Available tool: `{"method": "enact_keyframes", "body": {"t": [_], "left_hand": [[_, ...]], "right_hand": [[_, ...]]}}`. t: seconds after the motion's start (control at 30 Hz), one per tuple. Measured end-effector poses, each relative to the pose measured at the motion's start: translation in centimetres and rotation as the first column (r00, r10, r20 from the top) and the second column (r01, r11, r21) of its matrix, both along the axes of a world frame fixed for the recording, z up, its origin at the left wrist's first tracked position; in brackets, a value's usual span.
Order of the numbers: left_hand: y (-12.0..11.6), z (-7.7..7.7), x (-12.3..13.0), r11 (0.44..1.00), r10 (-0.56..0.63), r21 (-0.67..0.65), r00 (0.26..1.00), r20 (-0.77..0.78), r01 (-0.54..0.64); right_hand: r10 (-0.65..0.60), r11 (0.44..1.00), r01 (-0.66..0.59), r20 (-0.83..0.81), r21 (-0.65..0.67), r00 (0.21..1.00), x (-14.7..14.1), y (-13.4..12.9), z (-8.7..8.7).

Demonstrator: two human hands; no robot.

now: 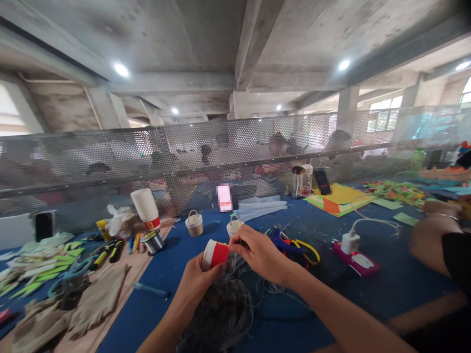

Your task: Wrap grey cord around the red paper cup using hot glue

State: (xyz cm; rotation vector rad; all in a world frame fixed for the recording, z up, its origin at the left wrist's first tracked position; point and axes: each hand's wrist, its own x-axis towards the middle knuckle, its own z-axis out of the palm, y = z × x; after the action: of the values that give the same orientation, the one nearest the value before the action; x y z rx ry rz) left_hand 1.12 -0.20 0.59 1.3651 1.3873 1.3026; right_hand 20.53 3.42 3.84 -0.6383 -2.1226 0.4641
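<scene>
A red and white paper cup [216, 254] lies tilted on its side in my left hand [198, 282], whose fingers and thumb wrap around it. At the cup's right end, my right hand [259, 252] is closed in a pinch. What its fingertips hold is too small to make out. A tangled bundle of grey strands [228, 316] lies on the table below both hands. Just behind the cup stands a small white cup with a looped handle [234, 226], partly covered by my right hand. A similar handled cup with a brown band [194, 224] stands to its left.
Left are stacked paper cups [144, 206], a wire spool [153, 241], gloves [99, 299] and scissors [73, 274]. Yellow-handled pliers [311, 252], a charger on a pink power strip [356, 257] and another person's arm [432, 240] are right. A perforated metal screen [191, 166] stands behind.
</scene>
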Motion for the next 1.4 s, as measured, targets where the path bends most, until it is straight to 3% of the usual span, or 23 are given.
{"method": "enact_keyframes", "body": {"t": [0.27,0.43,0.63,0.93,1.4], "left_hand": [[1.0,-1.4,-0.9,1.0,-0.015,0.018,1.0,-0.006,0.015],[0.9,-1.0,-0.7,1.0,-0.024,-0.02,1.0,0.013,0.024],[0.0,-0.2,0.2,0.999,-0.031,-0.016,0.997,0.068,0.033],[0.7,-1.2,0.1,0.999,-0.029,-0.022,0.995,0.094,0.031],[0.5,-1.0,0.2,0.996,-0.078,-0.033,0.99,0.114,0.082]], "right_hand": [[0.061,0.995,-0.066,-0.061,-0.076,0.996,0.2,-0.7,0.5],[0.057,0.99,-0.062,-0.042,-0.127,0.997,0.3,-0.4,0.2],[0.0,0.995,-0.002,-0.028,-0.095,1.0,0.2,0.1,-0.3],[-0.064,0.998,0.063,-0.023,-0.03,0.998,0.0,0.8,-0.9],[-0.091,0.995,0.092,0.027,-0.028,0.995,0.2,1.0,-1.1]]}}
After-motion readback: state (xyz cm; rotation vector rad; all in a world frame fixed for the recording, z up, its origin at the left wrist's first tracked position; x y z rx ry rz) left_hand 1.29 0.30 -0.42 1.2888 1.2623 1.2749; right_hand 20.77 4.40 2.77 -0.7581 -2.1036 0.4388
